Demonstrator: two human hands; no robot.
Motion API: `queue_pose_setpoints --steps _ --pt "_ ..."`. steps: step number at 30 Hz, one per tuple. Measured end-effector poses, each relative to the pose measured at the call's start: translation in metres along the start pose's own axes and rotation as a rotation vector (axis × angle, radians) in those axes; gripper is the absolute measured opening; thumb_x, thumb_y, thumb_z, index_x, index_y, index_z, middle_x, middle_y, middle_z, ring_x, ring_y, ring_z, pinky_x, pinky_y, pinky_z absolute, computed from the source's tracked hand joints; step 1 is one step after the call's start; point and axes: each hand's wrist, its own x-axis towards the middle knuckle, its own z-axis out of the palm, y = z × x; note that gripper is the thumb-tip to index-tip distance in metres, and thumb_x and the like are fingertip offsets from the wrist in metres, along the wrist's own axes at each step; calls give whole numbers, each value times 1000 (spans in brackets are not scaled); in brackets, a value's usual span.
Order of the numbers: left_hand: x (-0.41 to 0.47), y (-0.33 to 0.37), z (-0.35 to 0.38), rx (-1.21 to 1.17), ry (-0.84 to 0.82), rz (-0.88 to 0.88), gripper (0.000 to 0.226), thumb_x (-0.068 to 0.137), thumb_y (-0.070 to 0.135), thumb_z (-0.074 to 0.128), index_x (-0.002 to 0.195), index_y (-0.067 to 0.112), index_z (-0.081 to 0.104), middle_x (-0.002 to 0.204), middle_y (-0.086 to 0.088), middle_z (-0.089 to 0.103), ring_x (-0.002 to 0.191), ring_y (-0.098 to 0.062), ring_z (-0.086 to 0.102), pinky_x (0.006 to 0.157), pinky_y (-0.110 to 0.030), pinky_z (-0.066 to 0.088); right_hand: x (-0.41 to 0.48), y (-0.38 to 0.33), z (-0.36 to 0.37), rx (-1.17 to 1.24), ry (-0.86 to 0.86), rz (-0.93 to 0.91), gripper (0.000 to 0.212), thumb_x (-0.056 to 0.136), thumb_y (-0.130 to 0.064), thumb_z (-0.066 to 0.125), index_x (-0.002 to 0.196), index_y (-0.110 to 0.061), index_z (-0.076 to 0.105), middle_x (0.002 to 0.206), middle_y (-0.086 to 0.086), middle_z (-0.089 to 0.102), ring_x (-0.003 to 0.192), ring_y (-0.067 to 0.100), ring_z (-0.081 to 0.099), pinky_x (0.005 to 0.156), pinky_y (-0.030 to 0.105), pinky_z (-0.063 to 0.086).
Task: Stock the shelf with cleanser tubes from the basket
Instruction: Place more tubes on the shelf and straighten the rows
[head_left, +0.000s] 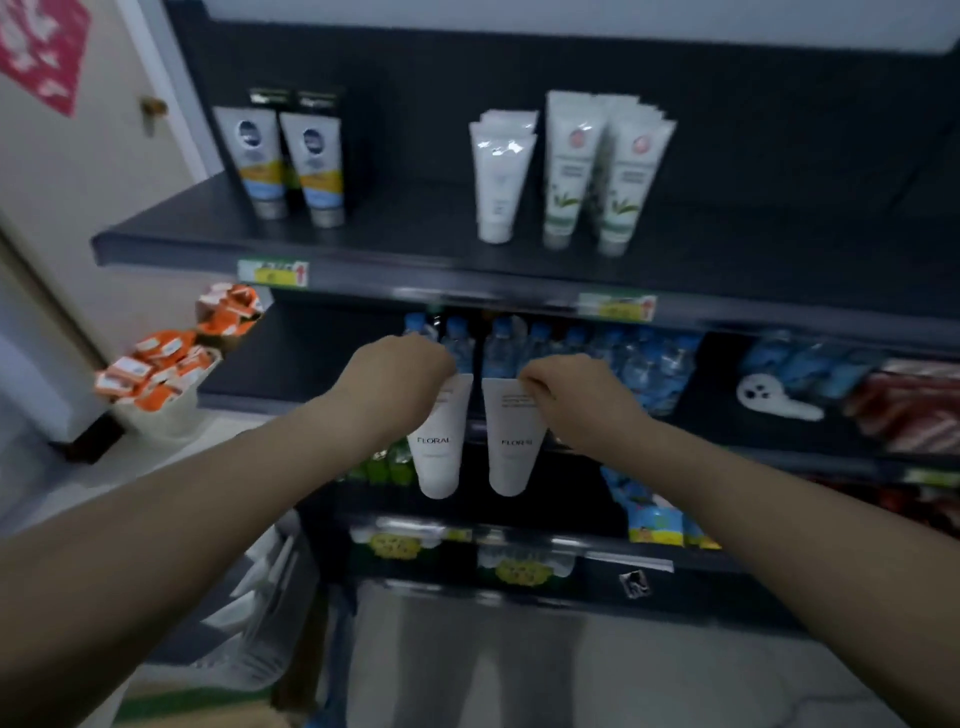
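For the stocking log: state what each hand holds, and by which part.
The left hand pinches one white Floral tube by its flat upper end; the right hand pinches a second Floral tube the same way.

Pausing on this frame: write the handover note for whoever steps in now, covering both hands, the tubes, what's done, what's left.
Left hand pinches the crimped end of the left FLORAL tube, cap down.
Right hand pinches the right FLORAL tube likewise.
Both hang side by side, apart, in front of the water bottles, below the top shelf.
Done: similar white tubes already stand on the top shelf.
Left: stand these two up there, probably beside them; the basket's contents cannot be seen.
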Motion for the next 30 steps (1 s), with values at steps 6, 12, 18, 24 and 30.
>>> queue_pose_setpoints --steps 6,12,18,24,30 --pt "36 73 -42 -33 -32 2 26 85 -6 49 97 15 60 87 -2 60 73 -22 58 61 -33 48 -34 61 -55 20 -14 18 26 100 -17 38 96 -11 63 94 5 65 77 21 59 70 37 52" --pt "74 130 -87 -31 102 76 25 89 -4 43 86 15 59 68 1 51 62 -23 53 57 -34 46 -53 123 -106 59 97 41 28 100 -18 38 100 -11 66 95 7 68 80 25 61 71 40 53" --pt "107 162 -130 -103 195 115 32 92 2 43 103 20 67 98 -2 66 85 -23 62 73 -40 56 -50 168 -153 88 254 88 26 99 -20 39 102 -16 65 100 1 65 87 18 59 72 30 48" --pt "153 176 -173 -128 262 137 33 93 5 41 108 15 69 101 -6 68 87 -23 63 70 -32 52 -23 204 -200 64 358 98 24 98 -21 43 102 -16 66 99 -2 62 87 14 55 71 25 41" --pt "211 170 -206 -178 292 171 32 90 7 43 106 17 69 102 -5 67 91 -26 61 80 -40 54 14 236 -243 27 432 101 23 96 -18 45 99 -13 67 99 -2 61 91 16 57 74 27 43"
